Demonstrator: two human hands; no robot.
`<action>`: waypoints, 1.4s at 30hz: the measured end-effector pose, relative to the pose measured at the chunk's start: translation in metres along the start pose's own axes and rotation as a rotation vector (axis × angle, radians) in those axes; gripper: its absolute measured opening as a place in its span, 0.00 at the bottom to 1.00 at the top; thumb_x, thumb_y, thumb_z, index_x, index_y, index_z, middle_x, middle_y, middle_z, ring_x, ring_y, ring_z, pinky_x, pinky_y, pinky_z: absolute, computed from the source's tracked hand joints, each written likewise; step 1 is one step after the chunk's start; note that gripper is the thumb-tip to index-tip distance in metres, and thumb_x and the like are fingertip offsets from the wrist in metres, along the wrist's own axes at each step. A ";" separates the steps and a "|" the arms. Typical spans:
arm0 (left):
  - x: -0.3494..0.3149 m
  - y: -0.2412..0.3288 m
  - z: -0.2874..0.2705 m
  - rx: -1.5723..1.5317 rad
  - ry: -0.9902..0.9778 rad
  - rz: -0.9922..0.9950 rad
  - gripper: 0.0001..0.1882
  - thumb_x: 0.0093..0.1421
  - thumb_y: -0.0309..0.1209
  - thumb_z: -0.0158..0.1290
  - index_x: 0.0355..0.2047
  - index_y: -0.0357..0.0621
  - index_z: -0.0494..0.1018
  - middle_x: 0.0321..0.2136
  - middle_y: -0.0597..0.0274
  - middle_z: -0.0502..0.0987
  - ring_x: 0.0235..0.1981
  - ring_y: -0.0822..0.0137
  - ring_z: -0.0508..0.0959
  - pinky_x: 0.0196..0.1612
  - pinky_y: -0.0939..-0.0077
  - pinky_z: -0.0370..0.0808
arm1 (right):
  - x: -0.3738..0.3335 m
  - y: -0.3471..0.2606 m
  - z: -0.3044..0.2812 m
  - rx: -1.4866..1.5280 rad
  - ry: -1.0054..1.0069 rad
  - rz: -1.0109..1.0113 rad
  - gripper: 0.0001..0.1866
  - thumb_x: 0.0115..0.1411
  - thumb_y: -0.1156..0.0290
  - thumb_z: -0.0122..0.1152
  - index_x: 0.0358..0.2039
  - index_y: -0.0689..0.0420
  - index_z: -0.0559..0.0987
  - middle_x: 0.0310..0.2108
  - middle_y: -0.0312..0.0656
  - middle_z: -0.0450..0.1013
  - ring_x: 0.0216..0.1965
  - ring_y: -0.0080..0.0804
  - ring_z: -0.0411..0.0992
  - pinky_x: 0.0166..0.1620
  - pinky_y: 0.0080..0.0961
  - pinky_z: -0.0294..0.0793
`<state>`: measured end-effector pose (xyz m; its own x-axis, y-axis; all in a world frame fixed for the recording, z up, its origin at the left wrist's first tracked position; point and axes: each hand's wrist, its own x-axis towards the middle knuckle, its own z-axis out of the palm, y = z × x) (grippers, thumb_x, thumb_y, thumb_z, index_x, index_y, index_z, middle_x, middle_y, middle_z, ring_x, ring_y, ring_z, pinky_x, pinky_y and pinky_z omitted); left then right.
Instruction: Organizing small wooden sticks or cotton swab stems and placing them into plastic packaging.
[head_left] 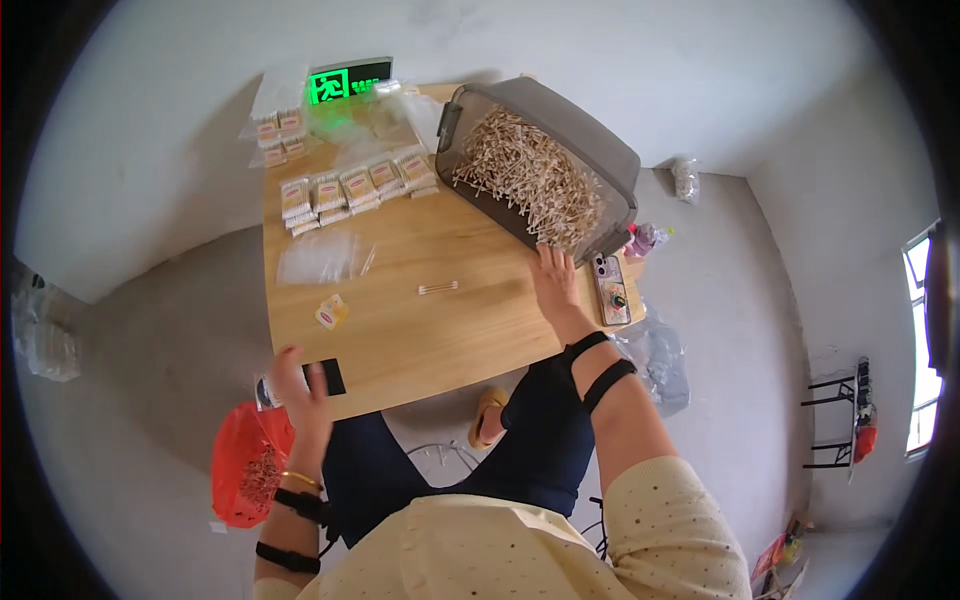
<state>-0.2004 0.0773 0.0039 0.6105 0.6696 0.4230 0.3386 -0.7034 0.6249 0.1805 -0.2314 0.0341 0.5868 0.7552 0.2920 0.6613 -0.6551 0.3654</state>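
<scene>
My right hand (553, 278) lies at the near rim of a tilted grey plastic bin (480, 205), fingers stretched out. Heaped in the bin are many loose cotton swabs (530, 175). Over the table's near left corner is my left hand (303, 392), slightly blurred, its thumb and fingers apart and nothing visible between them. Beside it lies a flat black square (334, 374); a pale object (266, 393) is partly hidden behind that hand. A few cotton swabs (438, 288) rest mid-table, and a small yellow and white card (331, 312) lies left of them.
Packed swab bundles (358, 186) stand in rows at the back left, near clear plastic bags (325, 258). A lit green exit sign (348, 82) is behind them. A phone (611, 290) lies at the right edge. Below left hangs a red bag (250, 470) with swabs inside.
</scene>
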 end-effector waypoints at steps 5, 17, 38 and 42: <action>0.012 0.091 0.053 -0.025 -0.433 0.252 0.34 0.69 0.46 0.49 0.68 0.37 0.59 0.70 0.41 0.56 0.74 0.41 0.52 0.73 0.45 0.51 | 0.008 0.021 0.036 0.005 -0.009 -0.019 0.08 0.59 0.68 0.56 0.38 0.52 0.79 0.47 0.37 0.71 0.54 0.36 0.67 0.55 0.36 0.68; 0.037 0.125 0.163 0.260 -0.645 0.423 0.41 0.70 0.49 0.48 0.73 0.33 0.51 0.75 0.44 0.49 0.76 0.46 0.47 0.76 0.45 0.44 | 0.044 -0.089 0.006 0.613 0.008 -0.025 0.07 0.61 0.69 0.57 0.37 0.51 0.82 0.39 0.39 0.77 0.47 0.38 0.76 0.52 0.38 0.72; 0.082 0.160 0.193 0.342 -0.667 0.620 0.38 0.71 0.54 0.43 0.72 0.41 0.56 0.73 0.53 0.56 0.75 0.58 0.53 0.76 0.46 0.44 | 0.062 0.045 0.031 0.124 -0.036 -0.126 0.07 0.58 0.69 0.58 0.33 0.55 0.82 0.41 0.39 0.75 0.52 0.38 0.71 0.58 0.36 0.68; 0.065 0.145 0.181 0.307 -0.661 0.627 0.38 0.69 0.52 0.47 0.71 0.41 0.56 0.72 0.53 0.57 0.74 0.55 0.55 0.76 0.45 0.45 | 0.074 -0.008 0.027 0.330 -0.090 -0.151 0.07 0.59 0.70 0.57 0.32 0.55 0.83 0.41 0.43 0.76 0.48 0.40 0.76 0.50 0.37 0.76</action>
<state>0.0182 -0.0244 0.0033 0.9927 -0.0532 0.1078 -0.0713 -0.9825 0.1720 0.2314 -0.1711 0.0292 0.4999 0.8487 0.1726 0.8502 -0.5189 0.0892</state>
